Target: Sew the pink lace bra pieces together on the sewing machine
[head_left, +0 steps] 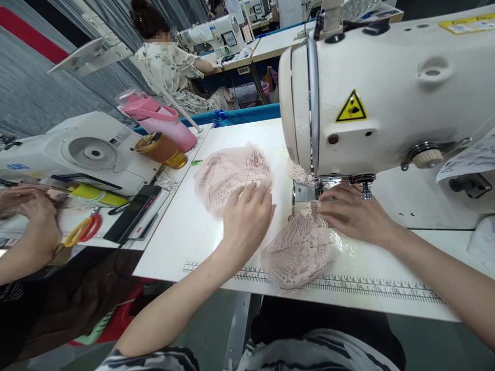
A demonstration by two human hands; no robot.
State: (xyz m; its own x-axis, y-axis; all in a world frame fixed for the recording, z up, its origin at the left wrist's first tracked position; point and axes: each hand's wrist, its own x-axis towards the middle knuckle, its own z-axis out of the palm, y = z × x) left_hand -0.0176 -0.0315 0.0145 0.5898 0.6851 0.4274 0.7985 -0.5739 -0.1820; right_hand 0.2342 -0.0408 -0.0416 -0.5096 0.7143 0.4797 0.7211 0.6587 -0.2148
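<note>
Over the near right edge of a pale pink lace piece (218, 178) lies my left hand (247, 214), its fingers curled into the fabric and the fingertips partly hidden. A second pink lace piece (299, 252), cup-shaped and with loose threads, spreads on the table below the needle area. My right hand (350, 214) pinches its upper edge close beside the presser foot (328, 181) of the white sewing machine (371, 103). A further bit of lace (299, 172) hangs behind the foot.
A printed ruler (348, 283) runs along the front table edge. On the left are a pink bottle (166, 123), an amber-coloured jar (162, 149), scissors (83, 230) and another sewing machine (93, 149), with a co-worker's hands (33, 203) beside it. Another person (170, 72) sits ahead.
</note>
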